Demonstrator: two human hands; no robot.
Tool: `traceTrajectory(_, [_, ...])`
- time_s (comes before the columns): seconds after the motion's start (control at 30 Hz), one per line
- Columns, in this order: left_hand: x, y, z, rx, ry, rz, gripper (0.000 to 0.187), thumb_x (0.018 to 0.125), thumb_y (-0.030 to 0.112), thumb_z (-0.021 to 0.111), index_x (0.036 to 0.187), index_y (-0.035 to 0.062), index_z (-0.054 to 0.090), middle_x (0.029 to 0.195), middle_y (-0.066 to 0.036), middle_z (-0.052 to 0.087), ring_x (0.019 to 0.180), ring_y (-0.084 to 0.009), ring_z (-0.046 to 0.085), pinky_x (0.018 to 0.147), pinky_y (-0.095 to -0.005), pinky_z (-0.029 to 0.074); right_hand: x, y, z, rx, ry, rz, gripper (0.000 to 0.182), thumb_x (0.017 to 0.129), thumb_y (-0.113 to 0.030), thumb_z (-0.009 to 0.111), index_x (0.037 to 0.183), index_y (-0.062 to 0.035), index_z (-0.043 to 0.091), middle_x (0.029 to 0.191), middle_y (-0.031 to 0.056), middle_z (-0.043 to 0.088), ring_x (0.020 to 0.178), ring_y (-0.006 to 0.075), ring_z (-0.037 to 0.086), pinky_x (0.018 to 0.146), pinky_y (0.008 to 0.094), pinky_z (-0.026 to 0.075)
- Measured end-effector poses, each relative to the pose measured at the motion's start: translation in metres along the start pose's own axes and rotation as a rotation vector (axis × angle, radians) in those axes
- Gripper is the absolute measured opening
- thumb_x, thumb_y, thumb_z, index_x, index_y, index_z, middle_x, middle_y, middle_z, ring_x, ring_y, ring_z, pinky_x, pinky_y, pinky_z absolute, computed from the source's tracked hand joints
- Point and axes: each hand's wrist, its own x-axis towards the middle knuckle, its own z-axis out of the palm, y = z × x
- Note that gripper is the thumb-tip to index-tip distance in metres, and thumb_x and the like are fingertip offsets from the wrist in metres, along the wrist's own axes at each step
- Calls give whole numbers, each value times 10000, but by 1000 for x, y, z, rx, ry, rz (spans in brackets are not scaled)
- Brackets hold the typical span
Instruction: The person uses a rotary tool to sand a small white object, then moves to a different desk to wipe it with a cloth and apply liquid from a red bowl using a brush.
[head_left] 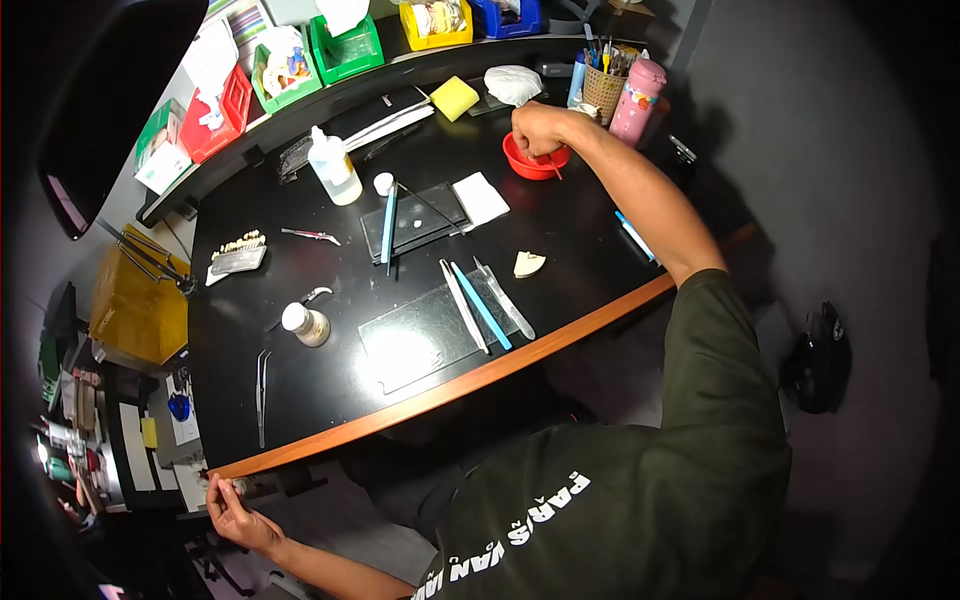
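Observation:
My right hand (540, 130) reaches over a small red bowl (527, 168) at the back right of the black table. Its fingers are curled down at the bowl, and what they grip is hidden. A thin red stick (556, 168) shows at the bowl's near side, just below the fingers. My left hand (240, 518) is low at the table's front left corner, thumb and fingertips pinched together. Anything between those tips is too small to name. Near the right forearm lies a pale wedge-shaped piece (529, 264).
A glass plate (420, 335) bears slim hand tools (482, 305). Around it stand a jar (306, 325), tweezers (262, 400), a squeeze bottle (335, 168), a black case (420, 220) and a tooth shade guide (238, 257). A pink bottle (637, 102) and pen holder (602, 92) stand behind the right hand.

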Motion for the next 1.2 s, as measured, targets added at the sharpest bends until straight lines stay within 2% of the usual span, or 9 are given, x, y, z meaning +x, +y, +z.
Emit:
traceTrajectory(0.27, [-8,15,22,1,-51,-23,164,971,57,617,1100,-36,657,993,-57,651,804,-75,572,715,-202,442,2,-13,-3,-145,-69,47,153,641,17,688,757,-46,765,783,125,740,744,246,721,642,363,554])
traceTrajectory(0.4, [-9,21,25,-2,-107,7,162,970,49,615,1102,-35,657,970,-57,654,806,-72,580,712,-198,441,-1,-16,-5,-60,-88,42,134,634,1,750,762,-37,761,772,127,737,742,249,719,642,362,553])
traceTrajectory(0.6, [-14,31,32,-27,-98,19,157,957,32,624,1094,-37,658,912,-56,661,794,-76,578,711,-197,440,5,-8,1,-16,-72,4,162,630,-35,706,775,-71,769,780,128,734,725,261,710,619,385,542])
traceTrajectory(0.7, [-17,33,31,-35,-102,21,154,951,21,623,1088,-39,661,894,-57,664,795,-84,585,709,-197,442,1,-17,-4,-53,-83,50,144,624,24,696,745,-35,745,750,127,730,714,245,712,618,372,540])
traceTrajectory(0.73, [-19,34,32,-33,-103,24,154,951,18,621,1087,-40,662,892,-58,665,797,-86,587,707,-197,442,2,-14,-3,-55,-73,21,145,608,22,657,711,-45,733,716,122,719,684,245,702,597,375,530])
traceTrajectory(0.83, [-22,37,39,-4,-66,48,164,940,3,617,1089,-46,663,892,-56,666,791,-91,598,696,-200,443,7,-10,4,-251,29,-125,95,602,1,661,667,-46,712,678,123,703,647,244,691,572,374,520])
traceTrajectory(0.9, [-21,35,39,1,-93,52,163,933,0,620,1081,-49,669,893,-53,665,796,-89,597,696,-200,444,7,-13,1,-237,-24,-125,95,589,23,663,645,-46,695,655,128,689,628,247,684,551,374,510])
traceTrajectory(1.03, [-24,48,62,47,-135,74,162,911,-35,628,1063,-53,680,888,-40,655,775,-73,580,709,-180,443,5,-9,6,1,-19,44,132,600,77,662,680,-20,702,675,137,695,643,247,690,572,368,524])
traceTrajectory(1.2, [-26,65,94,83,-284,96,151,910,-23,645,1055,-42,681,884,-15,626,778,-60,559,723,-191,440,-3,-24,-2,-36,-14,112,174,615,101,635,715,-14,720,726,137,714,682,240,698,596,362,535])
